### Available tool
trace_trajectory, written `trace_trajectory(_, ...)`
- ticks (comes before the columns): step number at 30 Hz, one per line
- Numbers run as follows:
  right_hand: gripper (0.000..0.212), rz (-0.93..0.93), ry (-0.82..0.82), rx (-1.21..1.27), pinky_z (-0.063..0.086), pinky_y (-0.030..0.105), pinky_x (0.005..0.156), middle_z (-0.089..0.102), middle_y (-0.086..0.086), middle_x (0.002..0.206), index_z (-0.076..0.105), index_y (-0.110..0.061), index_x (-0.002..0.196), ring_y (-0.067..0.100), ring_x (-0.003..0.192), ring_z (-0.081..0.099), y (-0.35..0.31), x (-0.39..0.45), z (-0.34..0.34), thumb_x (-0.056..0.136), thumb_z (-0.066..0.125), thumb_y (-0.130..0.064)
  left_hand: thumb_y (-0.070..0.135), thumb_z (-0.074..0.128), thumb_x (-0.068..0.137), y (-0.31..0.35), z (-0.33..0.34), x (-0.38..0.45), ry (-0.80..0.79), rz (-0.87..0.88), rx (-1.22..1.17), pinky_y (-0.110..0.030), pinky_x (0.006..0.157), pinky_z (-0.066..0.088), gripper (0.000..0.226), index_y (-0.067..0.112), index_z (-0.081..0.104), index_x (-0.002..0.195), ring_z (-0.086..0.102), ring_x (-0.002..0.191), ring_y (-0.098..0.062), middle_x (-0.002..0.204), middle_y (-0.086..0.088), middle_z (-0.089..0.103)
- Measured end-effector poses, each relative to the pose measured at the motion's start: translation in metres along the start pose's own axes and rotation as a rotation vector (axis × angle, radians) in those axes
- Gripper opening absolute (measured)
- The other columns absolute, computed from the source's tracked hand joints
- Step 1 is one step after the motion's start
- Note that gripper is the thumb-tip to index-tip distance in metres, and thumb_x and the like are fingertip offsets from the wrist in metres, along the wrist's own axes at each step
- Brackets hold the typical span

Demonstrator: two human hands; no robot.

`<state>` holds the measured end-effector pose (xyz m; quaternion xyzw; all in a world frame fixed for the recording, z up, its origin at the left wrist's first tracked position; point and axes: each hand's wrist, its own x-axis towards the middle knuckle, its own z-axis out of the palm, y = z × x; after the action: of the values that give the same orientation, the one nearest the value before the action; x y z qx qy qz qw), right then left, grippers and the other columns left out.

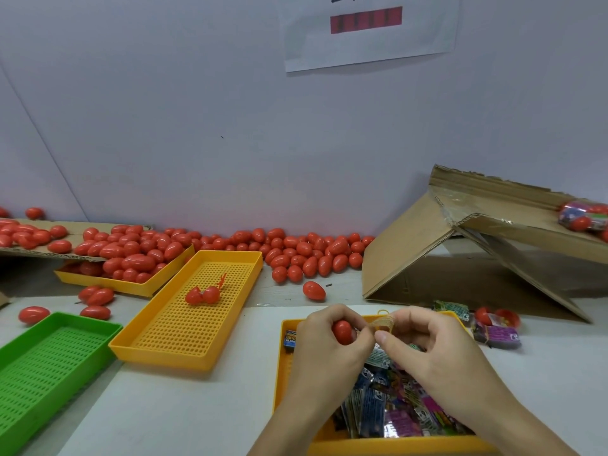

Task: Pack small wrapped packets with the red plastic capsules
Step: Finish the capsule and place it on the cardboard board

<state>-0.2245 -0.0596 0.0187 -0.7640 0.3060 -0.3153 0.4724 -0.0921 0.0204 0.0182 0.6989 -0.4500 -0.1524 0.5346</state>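
Nearest, a yellow tray sits at the table's front edge, heaped with small wrapped packets in blue, purple and silver foil, probably so they lie right under the hands. Above it, the left hand curls its fingers around a red capsule, holding it steady. The right hand pinches at the capsule's open side; whether a packet is between its fingertips cannot be told. One finger wears a tan mesh guard. This looks like the moment of stuffing or closing one capsule.

Further left lie a green perforated tray and an orange-yellow perforated tray, which holds one opened capsule, its two halves side by side. To the right, a few loose packets rest on the table beside a folded cardboard sheet.

Farthest back, a long drift of closed red capsules lies against the wall, some spilling into another yellow tray.
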Motion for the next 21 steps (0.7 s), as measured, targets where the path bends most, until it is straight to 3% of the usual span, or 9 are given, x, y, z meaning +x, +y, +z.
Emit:
trace_trajectory(7, 0.027, 0.069, 0.051, 0.043, 0.060, 0.035, 0.073, 0.070, -0.001, 0.082, 0.062, -0.029, 0.106, 0.013, 0.079, 0.069, 0.0039, -0.0004, 0.0042, 0.087, 0.071, -0.012, 0.021, 0.074, 0.085, 0.0018, 0.0019, -0.0029, -0.010, 0.058, 0.059, -0.012, 0.066, 0.048, 0.013, 0.027, 0.067, 0.075, 0.062, 0.080, 0.000, 0.075, 0.012, 0.065)
trace_trajectory(13, 0.036, -0.131, 0.126, -0.156, 0.057, 0.035, 0.061, 0.063, -0.013, 0.089, 0.053, -0.036, 0.104, 0.014, 0.081, 0.065, 0.0036, -0.0033, 0.0056, 0.084, 0.073, -0.012, 0.018, 0.074, 0.084, 0.0040, 0.0010, -0.0023, -0.003, 0.046, 0.046, -0.008, 0.064, 0.045, 0.019, 0.029, 0.064, 0.072, 0.060, 0.078, 0.005, 0.074, 0.012, 0.064)
trace_trajectory(21, 0.044, -0.313, 0.129, -0.243, 0.051, 0.018, 0.052, 0.064, -0.016, 0.086, 0.047, -0.042, 0.101, 0.011, 0.074, 0.065, 0.0082, -0.0026, 0.0048, 0.083, 0.073, -0.010, 0.018, 0.075, 0.083, 0.0035, 0.0002, -0.0021, -0.012, 0.040, 0.033, -0.009, 0.063, 0.046, 0.017, 0.028, 0.066, 0.074, 0.061, 0.078, 0.004, 0.074, 0.011, 0.064)
